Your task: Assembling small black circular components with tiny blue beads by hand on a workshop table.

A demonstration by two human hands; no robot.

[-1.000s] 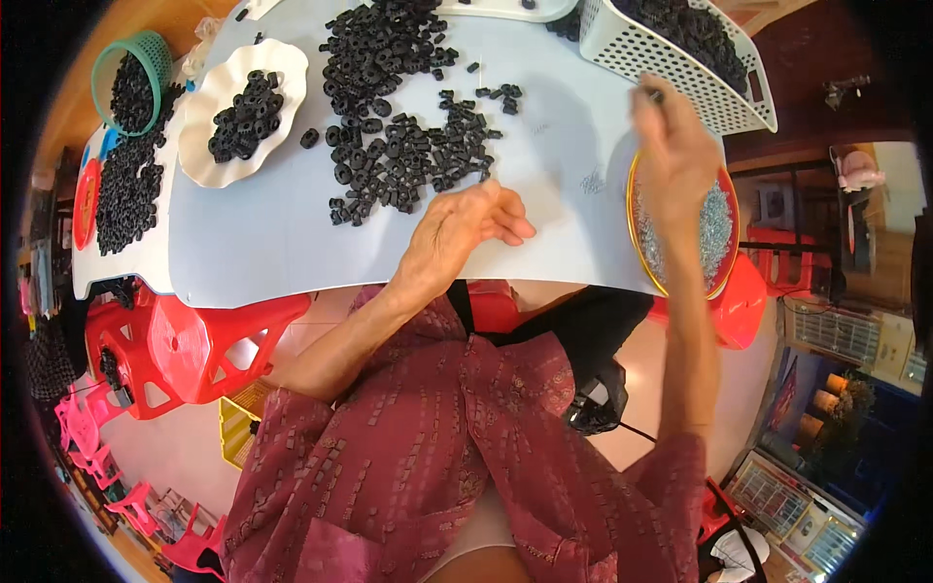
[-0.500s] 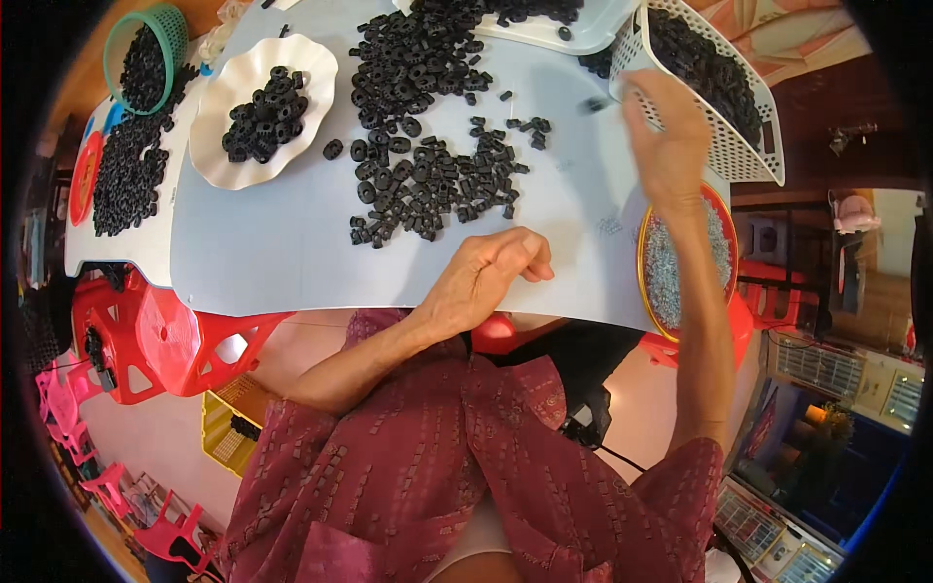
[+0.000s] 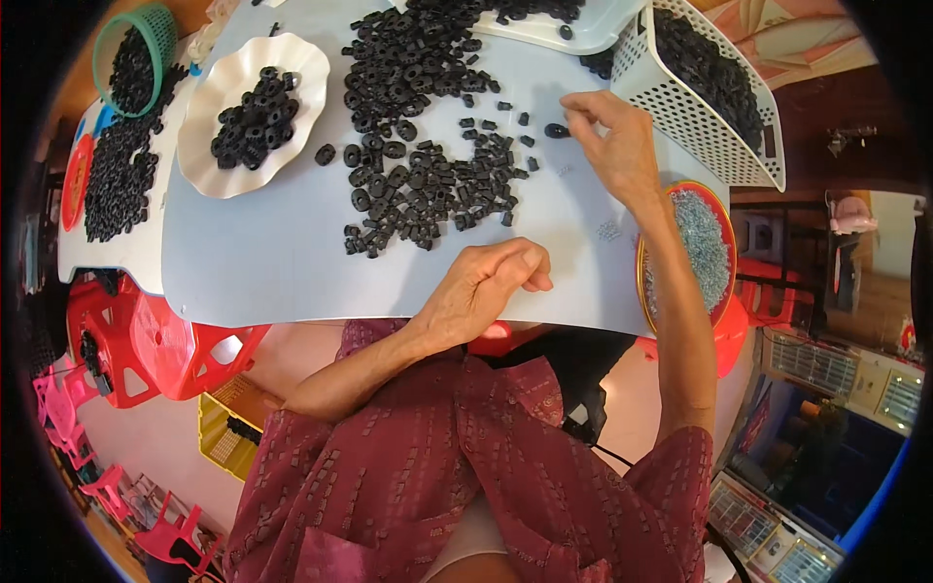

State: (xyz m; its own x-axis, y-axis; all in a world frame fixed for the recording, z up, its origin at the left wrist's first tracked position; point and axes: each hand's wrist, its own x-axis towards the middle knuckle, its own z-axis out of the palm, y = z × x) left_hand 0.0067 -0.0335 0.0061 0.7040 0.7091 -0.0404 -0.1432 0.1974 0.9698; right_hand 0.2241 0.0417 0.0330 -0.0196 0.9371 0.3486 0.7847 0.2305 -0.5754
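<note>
I see my right hand (image 3: 617, 146) reaching over the pale bench (image 3: 262, 253), its fingers pinched narrow on one small black ring (image 3: 556, 130) just right of the loose pile of black rings (image 3: 428, 175). My left hand (image 3: 486, 287) rests curled near the bench's front edge, holding nothing I can see.

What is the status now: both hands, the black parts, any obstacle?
Right hand pinching one small black part on the white board. Left hand curled at board's near edge, apparently empty. Black parts pile between; nothing blocking.
</note>
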